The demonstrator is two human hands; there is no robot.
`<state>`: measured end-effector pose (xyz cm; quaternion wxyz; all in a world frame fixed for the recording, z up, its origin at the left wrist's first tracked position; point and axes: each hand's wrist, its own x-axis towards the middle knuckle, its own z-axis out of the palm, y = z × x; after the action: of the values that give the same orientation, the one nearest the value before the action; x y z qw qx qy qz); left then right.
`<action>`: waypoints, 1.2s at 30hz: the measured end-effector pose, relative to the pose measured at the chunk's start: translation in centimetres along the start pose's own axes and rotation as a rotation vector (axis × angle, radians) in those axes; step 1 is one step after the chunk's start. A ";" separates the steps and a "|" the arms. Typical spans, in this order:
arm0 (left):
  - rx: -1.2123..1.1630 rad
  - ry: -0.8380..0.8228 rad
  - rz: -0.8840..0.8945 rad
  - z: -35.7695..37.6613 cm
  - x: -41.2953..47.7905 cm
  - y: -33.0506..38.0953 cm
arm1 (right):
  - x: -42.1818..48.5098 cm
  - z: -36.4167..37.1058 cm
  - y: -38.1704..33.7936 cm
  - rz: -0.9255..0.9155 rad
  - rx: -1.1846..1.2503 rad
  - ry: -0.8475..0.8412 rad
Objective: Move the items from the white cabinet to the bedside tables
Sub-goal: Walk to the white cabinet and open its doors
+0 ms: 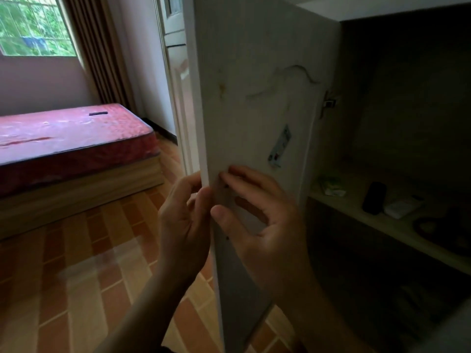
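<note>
The white cabinet door (254, 98) stands swung open in front of me, its inner face toward me. My left hand (183, 220) grips the door's free edge from the outer side. My right hand (257, 220) rests on the inner face beside that edge, thumb near the edge. Inside the dim cabinet, a shelf (356, 217) holds a green-and-white packet (331, 187), a black oblong object (374, 201), a white flat device (402, 207) and a dark coiled cable (433, 229). No bedside table is in view.
A bed with a red mattress (71, 138) on a wooden base stands at the left, a small black object (98, 113) lying on it. Brown curtains (94, 47) hang by a window. The floor (89, 263) is orange-brown tile. A sticker (280, 146) is on the door.
</note>
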<state>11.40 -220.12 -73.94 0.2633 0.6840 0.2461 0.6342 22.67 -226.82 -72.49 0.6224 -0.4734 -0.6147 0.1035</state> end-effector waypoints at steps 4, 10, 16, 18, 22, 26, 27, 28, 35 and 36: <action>0.040 0.089 -0.053 -0.6 0.5 -0.6 | 0.4 1.5 0.3 0.055 0.038 -0.098; 0.082 0.189 -0.137 -0.3 0.8 -0.9 | 1.6 2.3 -0.2 0.140 0.075 -0.219; 0.038 0.245 -0.191 0.2 1.6 -1.5 | 2.8 2.7 0.0 0.223 0.149 -0.260; 0.033 0.242 -0.209 0.1 1.9 -1.7 | 3.1 2.8 0.2 0.251 0.203 -0.261; 0.031 0.220 -0.246 -0.4 2.7 -2.1 | 3.7 3.7 0.8 0.296 0.304 -0.210; 0.039 0.198 -0.287 -0.9 3.3 -2.2 | 4.5 4.1 1.8 0.368 0.381 -0.153; 0.039 0.196 -0.297 -1.1 3.3 -2.3 | 4.8 4.2 2.0 0.376 0.384 -0.154; 0.033 0.193 -0.307 -1.1 3.4 -2.3 | 4.9 4.3 2.1 0.379 0.380 -0.155; 0.026 0.216 -0.339 -1.2 3.9 -2.9 | 5.7 4.6 2.1 0.361 0.357 -0.209; 0.020 0.213 -0.343 -1.2 3.9 -2.9 | 5.7 4.7 2.0 0.365 0.358 -0.209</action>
<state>10.46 -215.29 -73.00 0.3331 0.5636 0.3919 0.6464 20.81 -219.51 -71.06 0.6005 -0.4454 -0.5520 0.3692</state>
